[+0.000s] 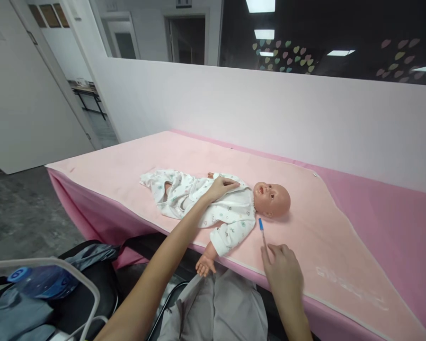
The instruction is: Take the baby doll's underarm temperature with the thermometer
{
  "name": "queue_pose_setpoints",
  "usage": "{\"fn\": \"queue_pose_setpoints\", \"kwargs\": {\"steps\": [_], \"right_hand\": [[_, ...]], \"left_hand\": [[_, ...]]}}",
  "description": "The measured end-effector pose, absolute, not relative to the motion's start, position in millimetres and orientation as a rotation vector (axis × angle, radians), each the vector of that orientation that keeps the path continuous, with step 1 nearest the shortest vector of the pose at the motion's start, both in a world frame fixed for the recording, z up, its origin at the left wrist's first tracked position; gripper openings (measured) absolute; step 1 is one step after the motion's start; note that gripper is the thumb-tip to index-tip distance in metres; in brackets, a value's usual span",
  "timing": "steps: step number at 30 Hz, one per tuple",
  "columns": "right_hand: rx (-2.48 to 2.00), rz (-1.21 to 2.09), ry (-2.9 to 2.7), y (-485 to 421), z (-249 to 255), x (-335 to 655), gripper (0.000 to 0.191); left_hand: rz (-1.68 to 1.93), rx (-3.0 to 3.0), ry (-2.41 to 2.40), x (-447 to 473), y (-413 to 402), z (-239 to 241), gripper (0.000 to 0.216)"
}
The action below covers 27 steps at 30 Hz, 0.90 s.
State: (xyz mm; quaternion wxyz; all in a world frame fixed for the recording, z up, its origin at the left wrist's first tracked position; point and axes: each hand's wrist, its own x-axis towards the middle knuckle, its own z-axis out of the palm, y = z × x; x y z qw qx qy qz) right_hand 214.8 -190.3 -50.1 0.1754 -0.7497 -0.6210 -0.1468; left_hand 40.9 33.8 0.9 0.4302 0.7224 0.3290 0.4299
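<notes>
A baby doll (272, 199) lies on its back across the table, dressed in a white printed outfit (230, 208), with its head to the right. My left hand (222, 188) rests on the doll's chest, its fingers laid out over the cloth. One doll arm (206, 259) hangs past the table's front edge. Between the thumb and fingers of my right hand (283, 270) is a thin stick with a blue end (261, 225), its blue end pointing toward the doll's neck. The stick's exact kind is unclear.
The table carries a pink cover (323, 237). A clear, shiny item (351, 288) lies at the right front. To the left, a black chair (102, 284) holds a blue bottle (44, 280) and grey cloth (16, 310). A white wall (234, 104) stands behind the table.
</notes>
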Motion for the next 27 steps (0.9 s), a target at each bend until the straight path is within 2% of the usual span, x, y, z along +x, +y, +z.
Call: {"fn": "queue_pose_setpoints", "kwargs": {"steps": [5,11,14,17,22,27], "right_hand": [[-2.099,-0.255,-1.691,-199.5,-49.2,226.1,0.024],[-2.304,0.04,-1.314,-210.2,-13.3,232.4,0.027],[-2.246,-0.005,-1.256,-214.3,5.6,227.6,0.033],[-2.073,-0.188,-1.309,-211.3,24.8,219.8,0.037],[-1.762,-0.535,-1.457,-180.7,60.0,213.6,0.031],[-1.786,-0.456,-1.813,-124.4,87.5,199.6,0.029]], "left_hand": [[1.173,1.708,0.897,40.5,39.2,-7.6,0.041],[1.237,1.524,0.803,42.3,43.7,-11.1,0.049],[1.257,1.475,0.749,42.8,44.0,-12.4,0.049],[1.27,1.404,0.73,42.3,43.2,-12.7,0.046],[1.234,1.246,0.751,40.0,39.4,-8.0,0.044],[1.255,1.15,0.703,38.5,39.7,-5.7,0.044]]}}
